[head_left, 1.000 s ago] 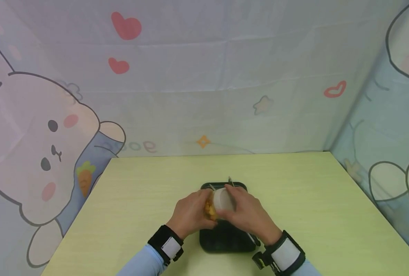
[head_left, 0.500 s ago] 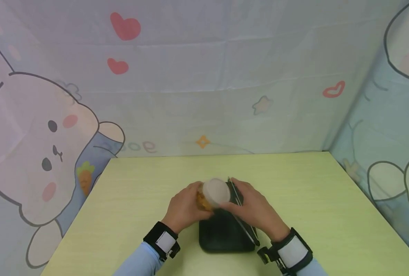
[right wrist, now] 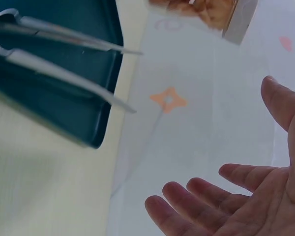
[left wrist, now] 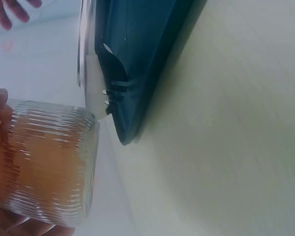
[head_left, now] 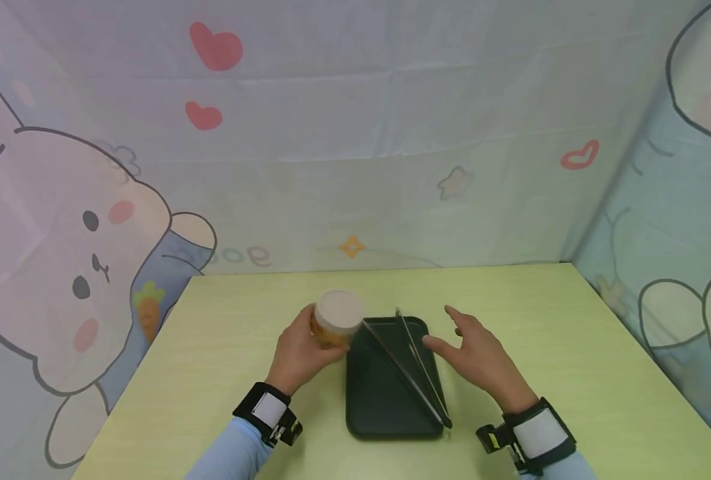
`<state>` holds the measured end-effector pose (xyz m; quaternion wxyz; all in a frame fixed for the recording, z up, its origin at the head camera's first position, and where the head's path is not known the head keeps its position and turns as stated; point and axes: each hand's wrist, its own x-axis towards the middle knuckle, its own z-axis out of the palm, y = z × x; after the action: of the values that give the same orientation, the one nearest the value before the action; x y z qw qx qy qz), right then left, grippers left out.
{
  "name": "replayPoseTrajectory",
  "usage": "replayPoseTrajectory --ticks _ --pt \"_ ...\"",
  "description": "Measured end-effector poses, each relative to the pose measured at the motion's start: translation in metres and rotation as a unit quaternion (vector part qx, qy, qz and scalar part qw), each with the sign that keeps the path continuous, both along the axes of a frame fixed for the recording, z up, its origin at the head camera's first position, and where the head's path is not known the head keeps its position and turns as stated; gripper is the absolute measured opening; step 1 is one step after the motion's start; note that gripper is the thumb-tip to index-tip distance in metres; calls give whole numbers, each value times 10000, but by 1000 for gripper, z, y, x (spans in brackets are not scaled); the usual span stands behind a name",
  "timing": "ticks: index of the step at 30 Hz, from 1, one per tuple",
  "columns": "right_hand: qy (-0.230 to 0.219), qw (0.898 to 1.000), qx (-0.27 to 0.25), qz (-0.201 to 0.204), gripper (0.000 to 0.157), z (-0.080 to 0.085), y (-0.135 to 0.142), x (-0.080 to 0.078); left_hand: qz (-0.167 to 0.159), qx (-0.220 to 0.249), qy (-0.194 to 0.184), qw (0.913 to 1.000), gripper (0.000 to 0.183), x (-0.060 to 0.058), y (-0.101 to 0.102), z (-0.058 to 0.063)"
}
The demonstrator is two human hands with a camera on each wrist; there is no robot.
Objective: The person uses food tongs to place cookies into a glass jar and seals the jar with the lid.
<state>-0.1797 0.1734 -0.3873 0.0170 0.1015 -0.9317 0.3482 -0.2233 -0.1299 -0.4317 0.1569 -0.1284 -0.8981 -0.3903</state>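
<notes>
A ribbed glass jar (left wrist: 49,162) with orange-brown contents is in my left hand (head_left: 298,353), fingers and thumb round its side. Its white lid (head_left: 340,312) is on and faces up, tilted slightly towards me. The jar is held over the table, just beyond the left far corner of a dark green tray (head_left: 370,400). Metal tongs (head_left: 405,373) lie across the tray's right part, their two arms spread towards the far edge and joined at the near right corner. To the right of the tray, my right hand (head_left: 484,357) is raised with fingers spread, holding nothing.
The pale yellow table (head_left: 241,307) runs back to a cloth backdrop (head_left: 331,133) printed with hearts and a rabbit. Another printed cloth (head_left: 679,233) stands along the right side. The tongs' tips reach past the tray's far rim.
My right hand has let go of the jar's lid and drawn away to the right. My left hand has carried the jar left and brought it nearer upright. The tray and tongs stay put.
</notes>
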Motion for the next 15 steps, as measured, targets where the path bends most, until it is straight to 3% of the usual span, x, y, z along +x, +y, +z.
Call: replayPoseTrajectory --ticks 9,15 --pt "-180 9995 84 -227 90 -9 23 -1 371 593 -510 9962 89 -6 -16 -21" --pt "-358 9990 50 -262 89 -11 28 0 340 822 -976 9912 93 -8 -22 -34"
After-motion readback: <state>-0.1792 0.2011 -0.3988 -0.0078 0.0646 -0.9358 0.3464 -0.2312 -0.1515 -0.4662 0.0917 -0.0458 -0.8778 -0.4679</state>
